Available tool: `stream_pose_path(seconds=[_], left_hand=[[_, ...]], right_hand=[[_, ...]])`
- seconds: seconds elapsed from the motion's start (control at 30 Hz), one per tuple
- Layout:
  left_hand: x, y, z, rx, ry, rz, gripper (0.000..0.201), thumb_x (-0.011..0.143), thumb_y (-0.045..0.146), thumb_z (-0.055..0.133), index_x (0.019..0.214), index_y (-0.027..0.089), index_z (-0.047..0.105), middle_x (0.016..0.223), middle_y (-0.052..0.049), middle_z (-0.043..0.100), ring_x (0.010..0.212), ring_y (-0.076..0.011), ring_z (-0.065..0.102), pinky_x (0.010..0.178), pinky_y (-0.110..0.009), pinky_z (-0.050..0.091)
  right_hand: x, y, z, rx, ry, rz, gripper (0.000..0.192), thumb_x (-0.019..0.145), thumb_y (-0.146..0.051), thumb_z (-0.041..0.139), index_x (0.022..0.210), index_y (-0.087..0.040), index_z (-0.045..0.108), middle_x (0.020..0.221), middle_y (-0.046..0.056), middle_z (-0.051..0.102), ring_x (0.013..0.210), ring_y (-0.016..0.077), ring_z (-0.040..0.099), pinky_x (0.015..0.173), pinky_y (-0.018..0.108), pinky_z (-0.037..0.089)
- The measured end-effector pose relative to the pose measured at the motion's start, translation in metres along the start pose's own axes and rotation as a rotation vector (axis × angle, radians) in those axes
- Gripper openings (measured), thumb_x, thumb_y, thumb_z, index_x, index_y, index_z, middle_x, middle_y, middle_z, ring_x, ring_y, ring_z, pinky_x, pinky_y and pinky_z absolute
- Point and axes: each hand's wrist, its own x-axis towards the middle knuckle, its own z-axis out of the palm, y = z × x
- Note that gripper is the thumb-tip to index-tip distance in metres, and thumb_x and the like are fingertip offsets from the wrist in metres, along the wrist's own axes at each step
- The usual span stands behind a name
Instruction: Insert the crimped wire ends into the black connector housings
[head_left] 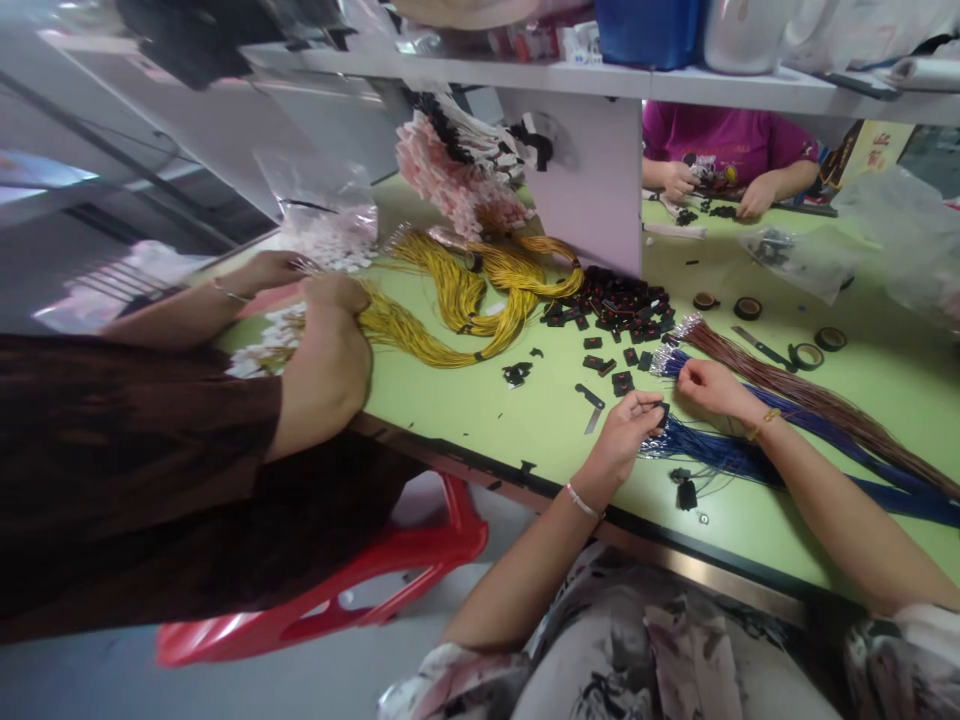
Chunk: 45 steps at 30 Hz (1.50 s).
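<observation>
One black part [662,415] in work, between the left hand's [621,438] fingers over the blue wires [720,452]; right hand [716,388] curled by the wire tips, can't tell if its fingers hold one. Done count unclear; left: big heap of black parts [619,303] on the surface [450,410], plus full wire bundles

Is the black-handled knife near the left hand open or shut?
Open: the knife shows a bare metal blade jutting from its black handle.

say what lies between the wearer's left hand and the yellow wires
Head view: a black-handled knife, nearer the left hand, and black scraps, nearer the yellow wires.
</observation>
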Motion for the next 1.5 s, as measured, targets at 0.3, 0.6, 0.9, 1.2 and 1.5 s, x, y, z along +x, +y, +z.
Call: stream_pose_path(seconds=[0.3,0.6,0.9,1.2,1.5], left_hand=[[0.003,-0.001,0.009,-0.233,-0.044,-0.04,0.026,0.067,0.018,0.073,0.089,0.016,0.059,0.082,-0.001,0.055,0.072,-0.0088,0.053,0.069,-0.023,0.045],[0.008,-0.005,0.01,-0.348,-0.085,-0.113,0.017,0.074,0.013,0.064,0.09,0.014,0.059,0.083,-0.004,0.057,0.075,-0.0109,0.055,0.071,-0.024,0.043],[0.005,-0.002,0.011,-0.318,-0.095,-0.115,0.02,0.071,0.013,0.067,0.09,0.014,0.059,0.083,-0.003,0.059,0.073,-0.0098,0.056,0.069,-0.023,0.044],[0.002,-0.006,0.011,-0.216,-0.013,-0.091,0.029,0.064,0.017,0.076,0.088,0.014,0.06,0.077,0.0,0.057,0.071,-0.0081,0.055,0.071,-0.023,0.045],[0.006,-0.009,0.02,-0.232,0.024,-0.081,0.03,0.061,0.018,0.075,0.086,0.014,0.059,0.076,0.001,0.058,0.071,-0.0083,0.055,0.071,-0.023,0.044]], right_hand=[[-0.017,-0.023,-0.001,0.497,0.078,-0.068,0.017,0.077,-0.032,0.054,0.071,-0.016,0.057,0.064,-0.002,0.053,0.057,0.0092,0.041,0.053,0.022,0.033],[-0.056,-0.03,0.006,0.435,0.238,-0.021,0.011,0.073,-0.023,0.057,0.064,-0.017,0.055,0.053,-0.006,0.038,0.05,0.0072,0.031,0.049,0.021,0.027],[-0.061,-0.029,0.014,0.206,0.306,-0.15,0.009,0.074,-0.017,0.054,0.066,-0.018,0.054,0.061,-0.002,0.052,0.055,0.0099,0.042,0.054,0.023,0.032],[-0.063,-0.026,0.017,0.114,0.337,-0.218,0.01,0.076,-0.016,0.052,0.066,-0.019,0.052,0.065,0.001,0.055,0.058,0.012,0.046,0.057,0.024,0.035],[-0.062,-0.023,0.024,0.152,0.362,-0.198,0.009,0.077,-0.018,0.054,0.068,-0.019,0.055,0.063,-0.001,0.053,0.054,0.0103,0.043,0.053,0.023,0.033]])
